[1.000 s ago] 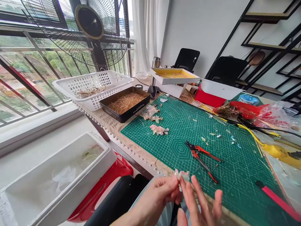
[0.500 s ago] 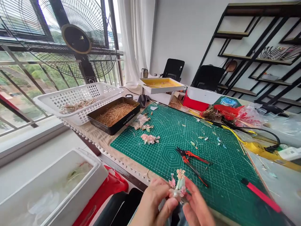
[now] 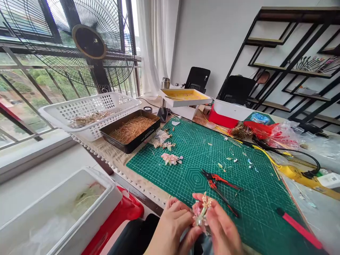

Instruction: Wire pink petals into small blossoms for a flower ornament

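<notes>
1 flower sprig (image 3: 200,220) | left hand (image 3: 172,224) pinching it | right hand (image 3: 222,224) fingers, spread earlier, now pinching too

Pale bluish clothing (image 3: 206,245) (mostly hidden)

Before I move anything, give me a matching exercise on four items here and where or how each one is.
1. Red-handled pliers
2. Black tray
3. White basket
4. Pearl-centred flower piece

A. Holds a heap of coppery strands
B. Held between left hand and right hand
C. On the green mat, handles spread
D. Perforated, nearest the window railing

Pairs: 1-C, 2-A, 3-D, 4-B
</notes>
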The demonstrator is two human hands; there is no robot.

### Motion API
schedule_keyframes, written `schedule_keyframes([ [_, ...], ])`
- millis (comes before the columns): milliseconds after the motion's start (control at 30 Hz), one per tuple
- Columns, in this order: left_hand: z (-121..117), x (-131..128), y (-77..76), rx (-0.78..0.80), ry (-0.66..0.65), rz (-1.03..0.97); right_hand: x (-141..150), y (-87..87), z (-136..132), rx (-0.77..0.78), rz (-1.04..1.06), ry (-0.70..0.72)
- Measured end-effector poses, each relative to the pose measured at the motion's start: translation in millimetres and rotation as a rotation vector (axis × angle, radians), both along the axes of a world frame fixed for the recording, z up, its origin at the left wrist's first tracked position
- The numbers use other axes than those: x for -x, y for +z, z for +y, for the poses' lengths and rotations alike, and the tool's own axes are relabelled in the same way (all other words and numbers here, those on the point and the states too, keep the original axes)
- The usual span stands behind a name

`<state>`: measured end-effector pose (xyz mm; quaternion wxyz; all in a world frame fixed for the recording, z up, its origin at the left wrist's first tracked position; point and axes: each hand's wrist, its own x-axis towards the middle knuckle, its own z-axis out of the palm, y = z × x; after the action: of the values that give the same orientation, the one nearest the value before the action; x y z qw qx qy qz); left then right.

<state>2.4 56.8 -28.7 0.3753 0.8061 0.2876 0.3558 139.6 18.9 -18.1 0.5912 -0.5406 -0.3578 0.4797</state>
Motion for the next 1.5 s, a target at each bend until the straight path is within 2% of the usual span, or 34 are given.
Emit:
schedule_keyframes([
  [167, 7, 7, 8.9, -0.022, -0.032, 0.115, -12, 10.2, 16, 0.004, -0.055, -0.037],
  [300, 14, 19, 21.2, 0.026, -0.127, 0.172, -16, 27.4, 21, -0.120, -0.350, 0.172],
  [400, 18, 27, 27.7, 0.008, -0.136, 0.204, -18, 39.6, 24, -0.181, -0.543, 0.285],
  [633, 24, 38, 27.0, -0.073, -0.103, 0.260, -21, 44.6, 46, 0.022, -0.621, 0.461],
  [867, 25, 54, 24.2, -0.111, -0.078, 0.240, 2, 69.2, 67, 0.118, -0.771, 0.729],
  [1033, 26, 64, 26.3, -0.118, -0.155, 0.245, 12, 75.4, 81, 0.124, -0.727, 0.932],
  [1200, 30, 71, 36.2, -0.023, -0.229, 0.246, 4, 69.0, 94, 0.042, -0.499, 1.099],
  [1367, 37, 77, 44.8, 0.175, -0.458, 0.072, -5, 58.5, 97, -0.009, -0.271, 1.193],
  [1500, 40, 77, 36.1, 0.339, -0.654, -0.023, 2, 55.7, 92, -0.069, -0.139, 1.193],
])
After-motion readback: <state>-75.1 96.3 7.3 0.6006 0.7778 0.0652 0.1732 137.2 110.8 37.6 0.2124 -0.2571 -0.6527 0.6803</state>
